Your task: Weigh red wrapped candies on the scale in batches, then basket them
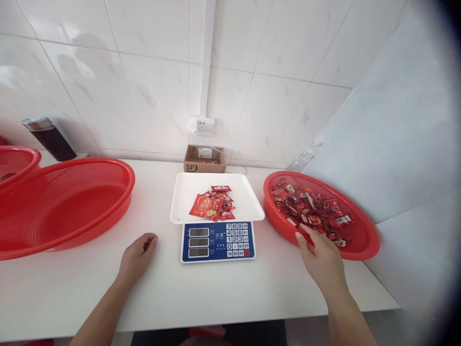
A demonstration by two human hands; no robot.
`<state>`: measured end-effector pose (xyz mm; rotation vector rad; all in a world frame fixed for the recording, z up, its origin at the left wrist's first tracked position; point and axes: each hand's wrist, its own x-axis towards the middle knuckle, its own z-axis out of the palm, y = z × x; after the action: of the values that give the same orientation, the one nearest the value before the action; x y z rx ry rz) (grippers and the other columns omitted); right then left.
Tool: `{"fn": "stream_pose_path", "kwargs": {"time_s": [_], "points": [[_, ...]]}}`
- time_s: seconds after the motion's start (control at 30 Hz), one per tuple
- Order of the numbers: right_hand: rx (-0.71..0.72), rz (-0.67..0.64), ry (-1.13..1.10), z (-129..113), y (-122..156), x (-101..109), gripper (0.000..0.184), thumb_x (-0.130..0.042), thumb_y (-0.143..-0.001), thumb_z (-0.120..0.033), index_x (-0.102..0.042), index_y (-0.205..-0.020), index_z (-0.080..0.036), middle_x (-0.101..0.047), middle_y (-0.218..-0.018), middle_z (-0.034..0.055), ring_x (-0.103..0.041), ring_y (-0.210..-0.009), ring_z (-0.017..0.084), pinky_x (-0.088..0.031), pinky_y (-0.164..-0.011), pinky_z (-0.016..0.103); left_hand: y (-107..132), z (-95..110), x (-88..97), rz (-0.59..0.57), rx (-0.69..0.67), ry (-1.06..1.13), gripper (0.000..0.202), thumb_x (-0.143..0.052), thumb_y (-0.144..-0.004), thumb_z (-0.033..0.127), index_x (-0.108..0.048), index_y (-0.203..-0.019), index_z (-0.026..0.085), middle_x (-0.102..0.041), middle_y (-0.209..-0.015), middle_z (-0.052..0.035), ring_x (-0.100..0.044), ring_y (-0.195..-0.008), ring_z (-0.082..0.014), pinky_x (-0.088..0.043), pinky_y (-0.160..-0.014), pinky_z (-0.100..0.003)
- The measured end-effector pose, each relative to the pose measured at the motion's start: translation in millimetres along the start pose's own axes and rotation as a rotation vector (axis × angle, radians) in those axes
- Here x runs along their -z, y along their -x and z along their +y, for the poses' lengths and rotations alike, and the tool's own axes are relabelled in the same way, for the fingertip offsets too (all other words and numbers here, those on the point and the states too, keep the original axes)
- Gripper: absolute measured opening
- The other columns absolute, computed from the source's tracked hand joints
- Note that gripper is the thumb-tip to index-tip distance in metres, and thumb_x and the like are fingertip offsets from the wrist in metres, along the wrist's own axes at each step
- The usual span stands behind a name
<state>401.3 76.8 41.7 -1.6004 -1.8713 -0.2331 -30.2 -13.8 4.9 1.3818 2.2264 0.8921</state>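
Observation:
My left hand [139, 255] rests on the table left of the scale, fingers curled in with nothing seen in them. Over the near rim of the right red basket [367, 251] is my right hand [321, 254], its fingers stretched apart toward a pile of small red snack packets [313, 210]. Some fingertips are partly hidden. Between the hands stands a digital scale [218, 242] with a white tray [182, 202]. On that tray lie several small red packets [227, 207] and a larger red packet [205, 206] with gold print.
A wide red basket [127, 204] is at the left, with another red basket [34, 153] beside it. Behind the scale sits a cardboard box [204, 167] with packets. A dark flask [52, 139] and a clear plastic bottle [302, 157] are near the wall.

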Motion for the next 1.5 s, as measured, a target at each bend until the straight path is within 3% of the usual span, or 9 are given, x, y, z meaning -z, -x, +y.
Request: {"fn": "stream_pose_path", "kwargs": {"time_s": [0.37, 0.53, 0.63, 0.7, 0.8, 0.93, 1.07, 1.33, 1.5], "points": [[0.004, 0.040, 0.080, -6.1, 1.2, -6.7, 0.042, -0.033, -0.087, -0.039, -0.067, -0.099, -0.018, -0.071, -0.091, 0.0091, -0.064, -0.082, 0.024, -0.042, -0.076, 0.037, 4.9, -2.7, -2.2, 0.039, -0.042, -0.018, 0.028, -0.040, -0.079, 0.047, -0.057, -0.081, 0.025, -0.065, -0.076, 0.0007, -0.059, -0.067, -0.0149, -0.047, -0.062, -0.026], [0.001, 0.034, 0.047, -4.9, 0.2, -6.0, 0.041, -0.034, -0.087, -0.040, -0.067, -0.099, -0.019, -0.071, -0.090, 0.0082, -0.064, -0.079, 0.024, -0.043, -0.073, 0.036, 13.3, 2.1, 36.5, 0.532, -0.298, -0.285, 0.033, -0.045, -0.080, 0.043, -0.058, -0.100, 0.022, -0.063, -0.104, -0.0090, -0.056, -0.102, -0.0231, -0.040, -0.093, -0.039], [-0.003, 0.040, 0.057, -5.7, 0.4, -6.2, 0.041, -0.034, -0.087, -0.040, -0.067, -0.099, -0.020, -0.071, -0.090, 0.0085, -0.063, -0.080, 0.023, -0.042, -0.073, 0.036, 2.6, 5.1, 72.3, 0.665, -0.236, -0.516, 0.042, -0.042, -0.081, 0.046, -0.052, -0.114, 0.021, -0.056, -0.121, -0.0103, -0.040, -0.123, -0.0313, -0.023, -0.101, -0.059], [-0.006, 0.047, 0.068, -5.6, 1.0, -7.0, 0.042, -0.033, -0.087, -0.040, -0.067, -0.100, -0.019, -0.071, -0.088, 0.0088, -0.063, -0.079, 0.023, -0.042, -0.073, 0.036, -7.4, 4.2, 89.1, 0.569, -0.142, -0.622, 0.047, -0.037, -0.083, 0.051, -0.051, -0.115, 0.020, -0.059, -0.115, -0.0113, -0.042, -0.119, -0.0364, -0.020, -0.095, -0.069], [0.001, 0.057, 0.078, -4.3, 2.0, -8.4, 0.043, -0.032, -0.088, -0.041, -0.066, -0.100, -0.019, -0.071, -0.087, 0.0085, -0.063, -0.079, 0.023, -0.041, -0.073, 0.036, -15.5, -0.2, 95.3, 0.417, -0.072, -0.710, 0.050, -0.033, -0.082, 0.055, -0.055, -0.108, 0.019, -0.065, -0.100, -0.0105, -0.056, -0.101, -0.0330, -0.026, -0.093, -0.067], [0.014, 0.064, 0.094, -2.8, 2.1, -9.2, 0.044, -0.031, -0.089, -0.043, -0.066, -0.098, -0.019, -0.071, -0.089, 0.0078, -0.063, -0.080, 0.023, -0.041, -0.073, 0.035, -9.8, 0.0, 80.4, 0.469, -0.163, -0.716, 0.048, -0.037, -0.082, 0.053, -0.055, -0.110, 0.019, -0.066, -0.099, -0.0096, -0.058, -0.098, -0.0276, -0.026, -0.099, -0.058], [0.022, 0.070, 0.099, -2.2, 1.6, -9.7, 0.043, -0.032, -0.088, -0.042, -0.067, -0.097, -0.019, -0.071, -0.088, 0.0079, -0.063, -0.079, 0.023, -0.041, -0.072, 0.035, -6.9, 23.4, 62.1, 0.453, -0.282, -0.569, 0.050, -0.033, -0.084, 0.051, -0.056, -0.111, 0.017, -0.061, -0.111, -0.0143, -0.048, -0.115, -0.0307, -0.021, -0.102, -0.058], [0.009, 0.047, 0.095, 1.5, 2.2, -12.2, 0.040, -0.033, -0.087, -0.040, -0.066, -0.100, -0.020, -0.070, -0.092, 0.0060, -0.063, -0.082, 0.021, -0.041, -0.073, 0.035, -49.3, 132.8, 14.8, -0.302, -0.528, -0.211, 0.070, -0.041, -0.077, 0.062, -0.034, -0.134, 0.022, -0.028, -0.147, -0.0089, -0.016, -0.137, -0.0244, -0.025, -0.107, -0.041], [0.010, 0.020, 0.090, 3.5, 3.4, -13.4, 0.038, -0.034, -0.088, -0.039, -0.065, -0.103, -0.022, -0.069, -0.097, 0.0045, -0.062, -0.087, 0.020, -0.040, -0.076, 0.034, -83.5, 167.8, 0.9, -0.585, -0.526, -0.251, 0.075, -0.059, -0.062, 0.060, -0.044, -0.126, 0.023, -0.049, -0.129, -0.0099, -0.039, -0.124, -0.0299, -0.038, -0.095, -0.039]]}}
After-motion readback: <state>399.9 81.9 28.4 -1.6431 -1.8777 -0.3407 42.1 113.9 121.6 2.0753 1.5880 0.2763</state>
